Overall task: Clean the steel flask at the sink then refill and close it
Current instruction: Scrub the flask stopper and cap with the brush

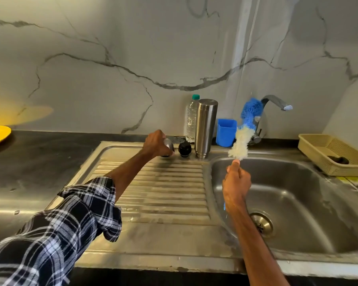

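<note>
Fingers of both hands are curled round something: the right hand grips the handle of a bottle brush, raised above the sink with its blue-and-white bristles pointing toward the tap, and the left hand grips a small steel cap at the back edge of the drainboard. Sink basin: wet and streaked, holding no part of the flask; no water is seen running from the tap. Drainboard: carries the dismantled flask along its rear rim. Steel flask: upright between a clear plastic bottle and a blue tub, apart from both hands, and apparently stood mouth-down to drain (the narrower ring at its base suggests this, though the mouth itself is hidden). Black stopper: standing just left of the flask, next to the held cap, not fitted. Stage, as judged from this arrangement: the flask is opened and its body probably scrubbed, with cleaning at or near its end and perhaps the cap next for the brush; refilling, seating the stopper and putting on the cap are all left to do.
</note>
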A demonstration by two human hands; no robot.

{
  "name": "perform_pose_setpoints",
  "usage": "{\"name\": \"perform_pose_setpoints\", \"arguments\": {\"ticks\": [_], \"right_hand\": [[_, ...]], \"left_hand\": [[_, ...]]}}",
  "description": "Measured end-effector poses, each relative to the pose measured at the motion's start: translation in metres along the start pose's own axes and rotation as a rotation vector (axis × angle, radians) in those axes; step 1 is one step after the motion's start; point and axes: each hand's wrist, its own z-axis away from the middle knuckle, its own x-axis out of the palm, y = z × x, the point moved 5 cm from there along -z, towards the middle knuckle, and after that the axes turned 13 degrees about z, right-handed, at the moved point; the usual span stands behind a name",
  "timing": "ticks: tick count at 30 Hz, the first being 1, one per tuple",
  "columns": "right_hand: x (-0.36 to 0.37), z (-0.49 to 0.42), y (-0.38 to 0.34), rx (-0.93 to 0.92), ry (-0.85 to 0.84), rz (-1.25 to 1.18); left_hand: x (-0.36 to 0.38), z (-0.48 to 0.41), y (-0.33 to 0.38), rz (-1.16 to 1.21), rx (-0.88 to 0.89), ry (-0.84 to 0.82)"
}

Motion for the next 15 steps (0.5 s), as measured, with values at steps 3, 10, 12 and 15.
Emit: {"name": "perform_pose_setpoints", "arguments": {"ticks": [3,10,12,15], "right_hand": [[-0.001,0.000,-0.001,0.007,0.005,-0.001],[0.001,-0.001,-0.001,0.010,-0.011,0.004],[0.002,-0.001,-0.001,0.004,-0.012,0.011],[0.001,-0.002,0.001,0.008,0.000,0.030]], "left_hand": [[0.008,-0.002,-0.001,-0.067,0.027,-0.031],[0.025,0.004,0.002,-0.102,0.069,-0.032],[0.026,0.003,0.002,-0.099,0.067,-0.032],[0.028,0.005,0.001,-0.096,0.053,-0.032]]}}
